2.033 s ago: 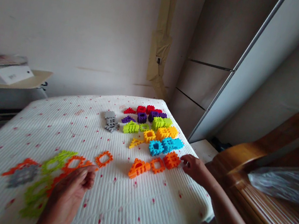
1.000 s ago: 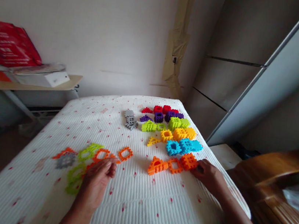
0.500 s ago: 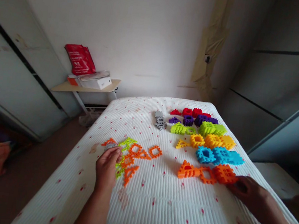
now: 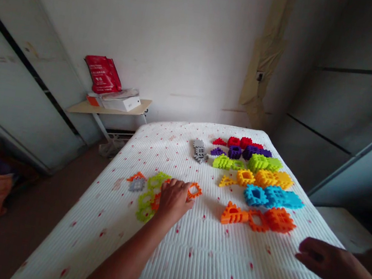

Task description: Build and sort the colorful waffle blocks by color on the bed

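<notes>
My left hand (image 4: 175,198) reaches palm down over the flat orange pieces, its fingers bent and its thumb apart. It covers some of them, and whether it touches any is hidden. An orange square frame (image 4: 194,190) shows just beyond its fingertips. Left of the hand lie lime-green toothed pieces (image 4: 145,203), with a grey square piece (image 4: 137,183) and an orange triangle (image 4: 137,175) farther left. My right hand (image 4: 323,257) hovers near the bed's right edge, fingers curled and nothing visible in them. Closest to it sits a stack of orange toothed blocks (image 4: 279,220).
Rows of blue (image 4: 273,196), yellow (image 4: 266,178), lime (image 4: 260,163), purple (image 4: 251,152) and red blocks (image 4: 246,142) line the right side of the bed (image 4: 210,263). Grey blocks (image 4: 199,151) lie mid-bed. A small table (image 4: 113,112) holds a white box and red bag.
My left hand has left the grey piece and moved right over the orange pieces. My right hand has drawn back from the orange stack toward the lower right.
</notes>
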### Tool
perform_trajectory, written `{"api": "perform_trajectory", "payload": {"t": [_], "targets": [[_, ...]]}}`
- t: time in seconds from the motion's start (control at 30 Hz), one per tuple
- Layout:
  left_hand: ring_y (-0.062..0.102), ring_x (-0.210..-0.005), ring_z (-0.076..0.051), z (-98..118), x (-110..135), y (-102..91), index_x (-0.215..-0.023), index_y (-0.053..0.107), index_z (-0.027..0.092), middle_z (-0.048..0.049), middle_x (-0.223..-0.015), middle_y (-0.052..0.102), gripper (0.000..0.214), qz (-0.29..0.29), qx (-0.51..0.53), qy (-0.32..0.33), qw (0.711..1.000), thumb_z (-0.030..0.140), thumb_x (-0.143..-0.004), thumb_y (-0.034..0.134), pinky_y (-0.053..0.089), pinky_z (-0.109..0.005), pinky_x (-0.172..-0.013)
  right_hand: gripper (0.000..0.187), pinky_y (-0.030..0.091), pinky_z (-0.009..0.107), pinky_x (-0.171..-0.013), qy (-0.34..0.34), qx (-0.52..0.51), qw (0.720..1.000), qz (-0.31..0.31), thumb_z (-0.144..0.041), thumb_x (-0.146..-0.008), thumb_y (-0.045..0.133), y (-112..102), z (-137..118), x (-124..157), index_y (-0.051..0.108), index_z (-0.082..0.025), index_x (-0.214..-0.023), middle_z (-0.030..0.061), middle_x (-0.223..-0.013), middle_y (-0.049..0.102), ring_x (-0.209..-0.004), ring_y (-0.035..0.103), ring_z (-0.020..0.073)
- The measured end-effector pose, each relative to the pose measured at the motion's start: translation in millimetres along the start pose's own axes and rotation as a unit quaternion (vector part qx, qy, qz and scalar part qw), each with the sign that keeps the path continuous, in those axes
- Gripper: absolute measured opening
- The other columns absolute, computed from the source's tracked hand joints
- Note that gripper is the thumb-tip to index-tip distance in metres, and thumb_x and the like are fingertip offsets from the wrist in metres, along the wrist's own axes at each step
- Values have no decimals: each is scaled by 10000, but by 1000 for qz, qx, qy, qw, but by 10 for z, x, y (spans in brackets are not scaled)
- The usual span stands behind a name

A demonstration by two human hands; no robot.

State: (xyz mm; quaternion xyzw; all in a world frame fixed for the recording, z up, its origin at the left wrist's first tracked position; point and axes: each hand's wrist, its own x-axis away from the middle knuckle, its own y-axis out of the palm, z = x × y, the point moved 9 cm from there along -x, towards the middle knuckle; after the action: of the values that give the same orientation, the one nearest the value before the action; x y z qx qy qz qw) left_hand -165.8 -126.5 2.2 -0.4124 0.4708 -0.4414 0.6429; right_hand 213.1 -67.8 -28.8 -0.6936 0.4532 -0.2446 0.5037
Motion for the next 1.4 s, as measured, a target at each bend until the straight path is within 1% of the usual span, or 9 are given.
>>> {"api": "perform_trajectory", "payload": {"t": [0.1, 0.23, 0.43, 0.5, 0.6, 0.7, 0.83, 1.17, 1.4], "targets": [[507, -957, -273, 30, -63, 101, -1007, 642, 248, -80, -937, 659, 250, -16, -37, 6, 999, 302, -767, 597, 329, -414, -813, 308, 412, 232, -480, -10, -38, 995, -95, -492, -802, 544, 86, -247, -21, 640, -209, -729, 16, -593, 624, -504, 556, 135], [518, -937, -275, 6, -66, 133, -928, 658, 225, -93, -897, 659, 187, -1, -36, 26, 999, 268, -777, 558, 325, -419, -820, 255, 406, 229, -511, -27, -54, 991, -119, -427, -842, 526, -65, -677, -50, 633, -203, -788, 17, -671, 633, -547, 551, 122], [557, -934, -274, -158, -62, -31, -897, 688, 222, -87, -950, 669, 215, 98, 203, -1, 974, 294, -704, 629, 369, -404, -869, 91, 432, 219, -570, -144, -133, 972, -126, -270, -841, 568, -94, -1563, -95, 612, -192, -857, 17, -777, 626, -632, 558, 109], [578, -917, -251, -229, -35, -51, -920, 679, 220, -70, -954, 667, 253, 101, 378, -57, 919, 331, -693, 658, 408, -369, -829, 98, 457, 228, -603, -187, -162, 967, -66, -247, -856, 552, -127, -1814, -167, 595, -185, -918, 36, -841, 627, -685, 573, 119], [598, -905, -215, -158, 54, 20, -977, 644, 215, -53, -984, 660, 321, 50, 642, -138, 752, 367, -696, 677, 448, -305, -728, 184, 487, 313, -777, -251, -151, 953, 81, -221, -873, 521, -223, -2115, -295, 563, -175, -1046, 100, -1039, 618, -934, 580, 183], [605, -913, -198, 89, 139, 37, -967, 636, 211, -51, -1006, 656, 295, -10, 783, -150, 603, 349, -708, 672, 460, -286, -702, 309, 466, 395, -871, -289, -119, 937, 155, -249, -861, 541, -206, -2326, -439, 521, -188, -1163, 124, -1200, 570, -1068, 532, 226], [615, -890, -194, 284, 214, 133, -962, 624, 215, -51, -980, 656, 232, -64, 846, -157, 505, 301, -747, 636, 461, -292, -689, 445, 448, 428, -913, -287, -102, 936, 176, -301, -832, 594, -168, -2441, -618, 475, -179, -1243, 125, -1256, 546, -1125, 490, 251], [590, -872, -161, 455, 297, 255, -950, 600, 203, -33, -956, 619, 156, -108, 878, -142, 445, 234, -798, 582, 446, -268, -679, 362, 464, 413, -882, -298, -42, 937, 179, -289, -850, 575, -114, -2536, -680, 542, -154, -1184, 128, -1228, 571, -1052, 512, 249], [562, -790, -130, 538, 333, 268, -900, 605, 206, -21, -877, 599, 120, -116, 869, -130, 463, 237, -784, 603, 440, -268, -692, 296, 470, 418, -846, -313, -16, 937, 154, -295, -889, 514, -78, -2571, -642, 564, -153, -1145, 135, -1167, 599, -1022, 533, 251]]}}
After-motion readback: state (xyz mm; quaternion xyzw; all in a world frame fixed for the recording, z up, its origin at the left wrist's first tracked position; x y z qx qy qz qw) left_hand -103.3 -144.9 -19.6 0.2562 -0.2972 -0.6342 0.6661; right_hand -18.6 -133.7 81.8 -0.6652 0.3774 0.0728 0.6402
